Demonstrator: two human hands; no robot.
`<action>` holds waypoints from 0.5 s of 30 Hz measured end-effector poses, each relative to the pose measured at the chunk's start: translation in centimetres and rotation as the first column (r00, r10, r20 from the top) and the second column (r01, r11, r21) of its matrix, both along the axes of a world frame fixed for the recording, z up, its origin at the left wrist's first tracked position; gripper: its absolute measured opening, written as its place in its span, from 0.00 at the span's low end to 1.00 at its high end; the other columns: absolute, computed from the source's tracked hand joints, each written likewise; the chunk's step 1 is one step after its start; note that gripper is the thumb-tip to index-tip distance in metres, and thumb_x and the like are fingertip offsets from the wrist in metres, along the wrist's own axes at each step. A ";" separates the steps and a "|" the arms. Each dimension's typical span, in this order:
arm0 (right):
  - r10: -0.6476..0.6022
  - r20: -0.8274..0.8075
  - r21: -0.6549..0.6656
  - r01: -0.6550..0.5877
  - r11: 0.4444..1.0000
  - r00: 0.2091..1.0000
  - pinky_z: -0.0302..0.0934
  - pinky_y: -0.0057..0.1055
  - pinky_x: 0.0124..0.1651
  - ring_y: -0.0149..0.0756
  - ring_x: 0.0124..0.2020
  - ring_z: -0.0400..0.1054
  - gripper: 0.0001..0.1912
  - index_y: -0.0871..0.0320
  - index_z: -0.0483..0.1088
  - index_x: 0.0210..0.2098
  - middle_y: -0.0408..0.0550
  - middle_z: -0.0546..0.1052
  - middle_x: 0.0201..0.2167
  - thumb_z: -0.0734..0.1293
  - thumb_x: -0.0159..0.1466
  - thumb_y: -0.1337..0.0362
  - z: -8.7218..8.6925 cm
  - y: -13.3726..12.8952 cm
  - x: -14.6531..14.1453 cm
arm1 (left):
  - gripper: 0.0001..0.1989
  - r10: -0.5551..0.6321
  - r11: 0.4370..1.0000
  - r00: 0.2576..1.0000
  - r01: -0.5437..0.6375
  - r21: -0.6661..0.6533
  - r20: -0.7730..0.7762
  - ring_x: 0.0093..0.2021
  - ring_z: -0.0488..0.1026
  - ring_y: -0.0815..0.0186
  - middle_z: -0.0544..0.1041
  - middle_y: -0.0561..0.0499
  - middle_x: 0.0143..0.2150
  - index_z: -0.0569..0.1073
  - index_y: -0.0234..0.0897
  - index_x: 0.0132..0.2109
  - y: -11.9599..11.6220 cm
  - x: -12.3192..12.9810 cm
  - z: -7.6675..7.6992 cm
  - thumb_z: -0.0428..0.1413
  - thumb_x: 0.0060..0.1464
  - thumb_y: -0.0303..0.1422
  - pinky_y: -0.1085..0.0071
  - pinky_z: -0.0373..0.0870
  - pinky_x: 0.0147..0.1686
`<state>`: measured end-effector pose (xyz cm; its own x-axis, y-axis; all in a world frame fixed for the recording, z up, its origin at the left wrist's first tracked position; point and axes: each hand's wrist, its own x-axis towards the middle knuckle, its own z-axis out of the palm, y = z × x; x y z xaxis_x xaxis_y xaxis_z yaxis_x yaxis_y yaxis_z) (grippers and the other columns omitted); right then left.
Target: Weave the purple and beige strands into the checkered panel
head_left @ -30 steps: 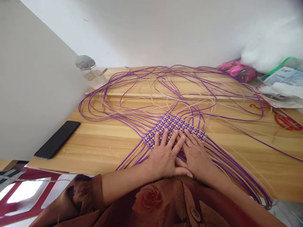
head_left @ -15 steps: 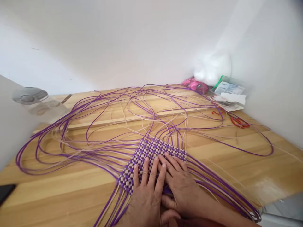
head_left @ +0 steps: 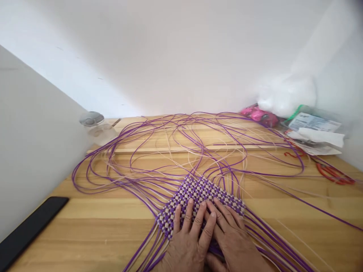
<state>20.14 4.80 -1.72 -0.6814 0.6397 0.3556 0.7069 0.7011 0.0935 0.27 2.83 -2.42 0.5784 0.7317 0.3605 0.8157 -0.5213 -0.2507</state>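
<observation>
A square woven mat (head_left: 198, 194) of purple and cream strands lies on the wooden table (head_left: 93, 223), near its front edge. My left hand (head_left: 190, 241) rests flat on the mat's near half with the fingers spread. My right hand (head_left: 231, 238) lies flat beside it, its fingers partly under those of the left. Both palms press down on the weave and neither grips anything. Long loose purple and cream strands (head_left: 170, 151) run out from every side of the mat and loop across the table.
A black phone (head_left: 31, 226) lies at the left front by a white wall panel. A clear bottle with a grey cap (head_left: 95, 126) stands at the back left. At the back right are pink items (head_left: 256, 113), white stuffing (head_left: 286, 94), paper packets (head_left: 314, 130) and red scissors (head_left: 334, 173).
Only the camera has shifted: it tilted up and swung right, then back left, so the phone is in view again. Both hands have stayed flat on the mat.
</observation>
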 end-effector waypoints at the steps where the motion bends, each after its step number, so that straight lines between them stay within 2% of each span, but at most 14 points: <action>1: 0.008 0.002 0.015 -0.008 1.000 1.000 0.38 0.44 0.64 0.48 0.66 0.45 0.41 0.60 0.54 0.66 0.50 0.60 0.65 0.61 0.59 0.45 -0.1 0.1 0.0 | 0.37 -0.008 1.000 1.000 0.008 0.008 0.000 0.68 0.46 0.43 0.50 0.46 0.71 0.50 0.42 0.69 0.0 0.0 0.2 0.45 0.56 0.50 0.46 0.34 0.63; 7: 0.015 -0.003 0.116 -0.015 0.993 1.000 0.45 0.44 0.61 0.50 0.63 0.53 0.40 0.58 0.55 0.65 0.53 0.64 0.62 0.63 0.58 0.49 -0.8 0.4 0.2 | 0.34 -0.011 0.999 1.000 0.010 0.051 0.011 0.66 0.50 0.42 0.50 0.43 0.71 0.52 0.41 0.69 0.1 0.2 0.7 0.40 0.59 0.49 0.44 0.35 0.62; 12: 0.030 -0.003 0.141 -0.029 0.990 1.000 0.49 0.43 0.57 0.49 0.59 0.59 0.43 0.53 0.41 0.70 0.51 0.67 0.60 0.61 0.60 0.52 -1.2 0.9 0.4 | 0.33 0.008 0.995 1.000 -0.009 0.100 0.016 0.64 0.56 0.43 0.50 0.44 0.71 0.54 0.44 0.68 0.2 0.2 0.5 0.41 0.59 0.51 0.47 0.44 0.61; 15: 0.017 -0.017 0.161 -0.014 0.987 1.000 0.51 0.43 0.54 0.49 0.57 0.61 0.42 0.52 0.36 0.70 0.50 0.69 0.58 0.59 0.61 0.56 -1.4 1.3 0.4 | 0.33 0.012 0.992 1.000 -0.013 0.127 0.007 0.63 0.58 0.43 0.52 0.43 0.70 0.54 0.44 0.68 0.2 0.3 0.3 0.41 0.59 0.52 0.47 0.49 0.59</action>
<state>20.56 6.13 -3.15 -0.6835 0.5625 0.4653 0.6985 0.6891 0.1930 0.53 3.04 -2.07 0.5669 0.6870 0.4545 0.8237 -0.4755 -0.3088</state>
